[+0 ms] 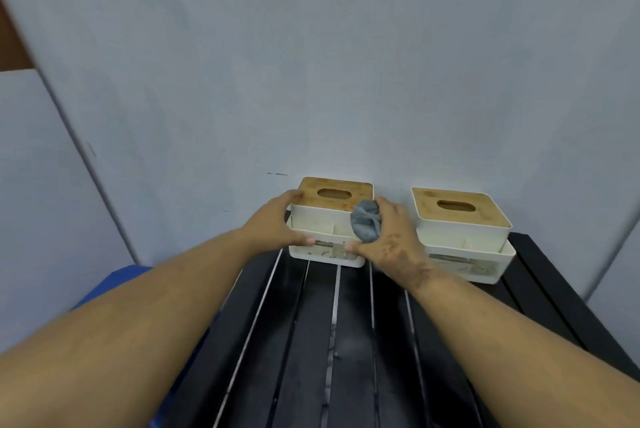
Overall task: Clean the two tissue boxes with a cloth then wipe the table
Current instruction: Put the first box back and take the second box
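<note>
Two white tissue boxes with wooden lids stand at the far end of a black slatted table (311, 341), against the wall. My left hand (277, 223) grips the left side of the left tissue box (329, 220), thumb on its front. My right hand (391, 237) holds a bunched grey cloth (365, 223) against that box's right front corner, thumb touching the front face. The right tissue box (460, 237) stands untouched, just right of my right hand.
A pale wall (311, 64) rises directly behind the boxes. Something blue (117, 278) lies low at the left of the table. The table's right edge (571, 306) runs close to the right box.
</note>
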Demonstrator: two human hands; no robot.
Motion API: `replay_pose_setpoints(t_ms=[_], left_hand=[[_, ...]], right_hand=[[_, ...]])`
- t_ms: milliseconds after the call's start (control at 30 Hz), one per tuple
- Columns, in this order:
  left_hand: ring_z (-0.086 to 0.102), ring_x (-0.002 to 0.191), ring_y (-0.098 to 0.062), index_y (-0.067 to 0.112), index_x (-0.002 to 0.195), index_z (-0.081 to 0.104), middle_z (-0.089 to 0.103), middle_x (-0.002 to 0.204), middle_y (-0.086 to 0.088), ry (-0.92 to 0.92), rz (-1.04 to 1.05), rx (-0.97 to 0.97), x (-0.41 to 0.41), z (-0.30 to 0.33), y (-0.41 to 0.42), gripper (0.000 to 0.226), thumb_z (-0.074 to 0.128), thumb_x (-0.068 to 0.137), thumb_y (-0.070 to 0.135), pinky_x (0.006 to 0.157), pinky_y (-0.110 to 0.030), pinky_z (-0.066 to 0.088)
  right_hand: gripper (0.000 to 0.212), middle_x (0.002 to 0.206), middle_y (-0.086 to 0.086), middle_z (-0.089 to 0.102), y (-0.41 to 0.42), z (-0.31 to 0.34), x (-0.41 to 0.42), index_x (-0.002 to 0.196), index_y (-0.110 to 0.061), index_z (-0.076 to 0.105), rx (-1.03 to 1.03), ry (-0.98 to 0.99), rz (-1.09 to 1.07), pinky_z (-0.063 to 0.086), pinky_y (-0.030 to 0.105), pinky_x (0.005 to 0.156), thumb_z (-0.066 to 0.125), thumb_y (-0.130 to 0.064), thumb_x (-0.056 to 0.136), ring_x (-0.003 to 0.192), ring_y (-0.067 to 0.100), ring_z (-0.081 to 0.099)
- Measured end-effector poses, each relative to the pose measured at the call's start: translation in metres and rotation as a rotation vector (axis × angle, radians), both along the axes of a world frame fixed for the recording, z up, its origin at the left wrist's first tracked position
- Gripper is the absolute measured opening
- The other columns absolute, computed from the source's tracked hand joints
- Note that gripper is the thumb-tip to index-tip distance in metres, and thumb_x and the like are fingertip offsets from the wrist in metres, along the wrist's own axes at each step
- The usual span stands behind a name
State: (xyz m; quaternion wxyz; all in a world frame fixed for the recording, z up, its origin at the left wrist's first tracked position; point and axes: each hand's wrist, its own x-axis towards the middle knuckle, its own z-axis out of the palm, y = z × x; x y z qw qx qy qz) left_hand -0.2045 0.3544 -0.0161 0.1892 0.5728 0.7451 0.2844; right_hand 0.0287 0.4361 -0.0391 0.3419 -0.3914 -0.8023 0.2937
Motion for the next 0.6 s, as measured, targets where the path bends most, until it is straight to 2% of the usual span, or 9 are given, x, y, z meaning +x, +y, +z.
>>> replay_pose_setpoints(t_ms=[100, 133, 200, 267, 333, 400, 433, 533, 600], left_hand=[[0.059, 0.121, -0.018, 0.035, 0.155, 0.035, 0.058, 0.14, 0.003, -0.028, 0.002, 0.016, -0.003, -0.008, 0.004, 0.104, 0.095, 0.071, 0.025, 0.104, -0.032, 0.048], [0.061, 0.119, -0.019, 0.038, 0.154, 0.036, 0.06, 0.136, 0.003, -0.043, 0.007, 0.024, -0.003, -0.01, 0.004, 0.103, 0.095, 0.071, 0.025, 0.104, -0.033, 0.05], [0.062, 0.117, -0.019, 0.041, 0.154, 0.036, 0.06, 0.134, 0.005, -0.076, 0.019, 0.043, -0.003, -0.014, 0.003, 0.101, 0.094, 0.072, 0.024, 0.101, -0.031, 0.05], [0.061, 0.117, -0.017, 0.04, 0.154, 0.037, 0.058, 0.132, 0.009, -0.097, 0.031, 0.06, -0.003, -0.019, 0.002, 0.099, 0.093, 0.074, 0.023, 0.098, -0.027, 0.048], [0.063, 0.117, -0.017, 0.041, 0.153, 0.039, 0.06, 0.136, 0.008, -0.116, 0.047, 0.076, -0.003, -0.022, 0.001, 0.099, 0.093, 0.073, 0.023, 0.103, -0.031, 0.051], [0.065, 0.119, -0.019, 0.042, 0.152, 0.041, 0.063, 0.139, 0.006, -0.123, 0.066, 0.087, -0.002, -0.024, -0.002, 0.099, 0.094, 0.07, 0.025, 0.108, -0.038, 0.052], [0.066, 0.119, -0.019, 0.043, 0.151, 0.041, 0.063, 0.14, 0.006, -0.122, 0.073, 0.088, 0.0, -0.023, -0.004, 0.1, 0.095, 0.069, 0.026, 0.108, -0.039, 0.052], [0.067, 0.117, -0.015, 0.043, 0.15, 0.043, 0.065, 0.138, 0.007, -0.119, 0.079, 0.097, 0.008, -0.019, -0.019, 0.098, 0.096, 0.068, 0.029, 0.109, -0.039, 0.051], [0.065, 0.118, -0.011, 0.042, 0.149, 0.044, 0.067, 0.135, 0.009, -0.113, 0.083, 0.118, 0.019, -0.013, -0.037, 0.096, 0.096, 0.068, 0.031, 0.109, -0.035, 0.05]], right_hand=[[0.088, 0.123, -0.002, 0.055, 0.0, -0.013, -0.001, 0.127, -0.031, 0.048, -0.038, 0.066, -0.012, 0.045, 0.017, 0.095, 0.097, -0.037, 0.054, 0.11, 0.013, 0.055], [0.087, 0.122, -0.003, 0.057, 0.0, -0.015, -0.001, 0.128, -0.03, 0.048, -0.051, 0.087, -0.007, 0.046, 0.011, 0.09, 0.096, -0.034, 0.057, 0.107, 0.012, 0.057], [0.085, 0.12, -0.001, 0.057, -0.002, -0.016, -0.001, 0.133, -0.025, 0.045, -0.083, 0.101, -0.003, 0.047, 0.003, 0.067, 0.094, -0.024, 0.064, 0.089, 0.006, 0.06], [0.086, 0.118, 0.003, 0.058, -0.002, -0.015, -0.004, 0.137, -0.024, 0.042, -0.141, 0.124, 0.009, 0.05, 0.012, 0.048, 0.092, -0.017, 0.068, 0.066, 0.008, 0.061], [0.085, 0.116, 0.005, 0.059, -0.004, -0.015, -0.006, 0.137, -0.026, 0.041, -0.171, 0.136, 0.014, 0.051, 0.02, 0.043, 0.091, -0.014, 0.069, 0.055, 0.011, 0.061], [0.081, 0.114, 0.005, 0.059, -0.007, -0.015, -0.005, 0.133, -0.028, 0.042, -0.174, 0.157, 0.025, 0.053, 0.022, 0.045, 0.09, -0.012, 0.069, 0.051, 0.009, 0.06], [0.08, 0.113, 0.003, 0.059, -0.008, -0.015, -0.003, 0.13, -0.03, 0.043, -0.167, 0.173, 0.037, 0.055, 0.022, 0.05, 0.09, -0.012, 0.069, 0.056, 0.007, 0.061], [0.082, 0.114, -0.011, 0.06, -0.017, -0.01, 0.008, 0.128, -0.032, 0.044, -0.122, 0.181, 0.07, 0.054, 0.019, 0.087, 0.093, -0.017, 0.065, 0.093, 0.004, 0.063], [0.086, 0.118, -0.01, 0.06, -0.029, -0.001, 0.02, 0.133, -0.031, 0.043, -0.141, 0.17, 0.091, 0.051, 0.023, 0.092, 0.094, -0.021, 0.064, 0.099, 0.009, 0.062]])
